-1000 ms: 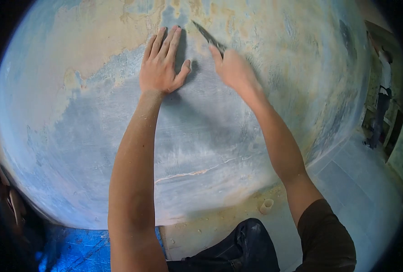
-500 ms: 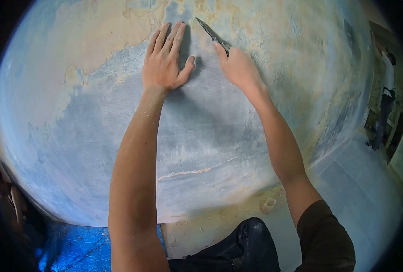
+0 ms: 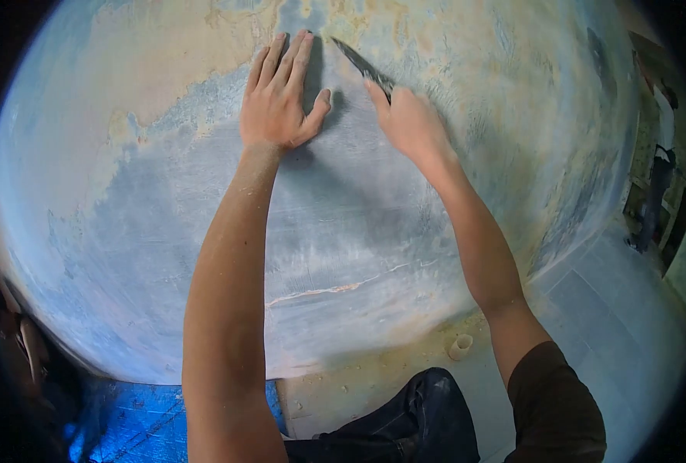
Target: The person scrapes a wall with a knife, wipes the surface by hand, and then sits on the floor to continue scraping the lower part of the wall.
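Note:
My left hand (image 3: 276, 104) lies flat on a large, curved, mottled blue-grey and cream surface (image 3: 196, 231), its fingers stretched upward and its thumb out to the side. To its right, my right hand (image 3: 412, 119) is closed around a dark, pointed knife (image 3: 353, 55). The blade slants up and left, with its tip at or very near the surface, a little right of my left fingertips. Most of the handle is hidden in my fist. A pale, jagged crack line (image 3: 335, 290) runs across the lower part of the surface.
A small translucent cup (image 3: 460, 347) stands on the floor below the surface. Blue sheeting (image 3: 146, 420) lies at lower left. My bent knee (image 3: 435, 401) is close to the surface. At far right, another person (image 3: 655, 185) stands by shelving.
My right hand and the knife have shifted slightly downward, the tip moving a short way down the surface. My left hand stays flat in nearly the same place. The view has shifted slightly.

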{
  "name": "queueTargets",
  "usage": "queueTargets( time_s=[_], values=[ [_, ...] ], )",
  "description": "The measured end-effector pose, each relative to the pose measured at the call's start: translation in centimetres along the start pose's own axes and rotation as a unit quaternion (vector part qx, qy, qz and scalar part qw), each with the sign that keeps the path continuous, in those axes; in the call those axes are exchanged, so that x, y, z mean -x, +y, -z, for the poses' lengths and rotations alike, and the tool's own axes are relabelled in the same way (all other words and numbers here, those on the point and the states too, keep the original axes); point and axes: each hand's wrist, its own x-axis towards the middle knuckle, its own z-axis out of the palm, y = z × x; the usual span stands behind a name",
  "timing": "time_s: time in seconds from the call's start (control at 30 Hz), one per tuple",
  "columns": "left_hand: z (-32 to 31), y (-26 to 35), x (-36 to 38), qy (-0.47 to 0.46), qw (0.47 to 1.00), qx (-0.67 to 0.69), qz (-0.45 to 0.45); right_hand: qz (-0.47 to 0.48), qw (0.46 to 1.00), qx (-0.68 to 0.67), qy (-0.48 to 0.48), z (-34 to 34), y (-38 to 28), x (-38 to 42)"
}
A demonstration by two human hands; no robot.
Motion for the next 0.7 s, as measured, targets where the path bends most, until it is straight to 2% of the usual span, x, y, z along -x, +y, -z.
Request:
queueTargets(
  time_s=[0.17, 0.5, 0.6, 0.7],
  values=[
    [0.0, 0.0, 0.1, -0.001, 1.0, 0.002, 0.0, -0.012, 1.0, -0.019, -0.016, 1.1, -0.9, 0.0],
    [0.2, 0.0, 0.0, -0.014, 1.0, -0.024, 0.002, -0.017, 0.999, 0.026, -0.014, 0.3, 0.5, 1.2],
    [0.2, 0.0, -0.1, -0.007, 1.0, -0.006, 0.0, -0.024, 0.998, 0.009, -0.057, 2.0, -0.4, 0.9],
    [0.3, 0.0, -0.1, -0.005, 1.0, 0.001, -0.002, -0.015, 1.0, -0.012, -0.017, 0.9, -0.1, 1.2]
  ],
)
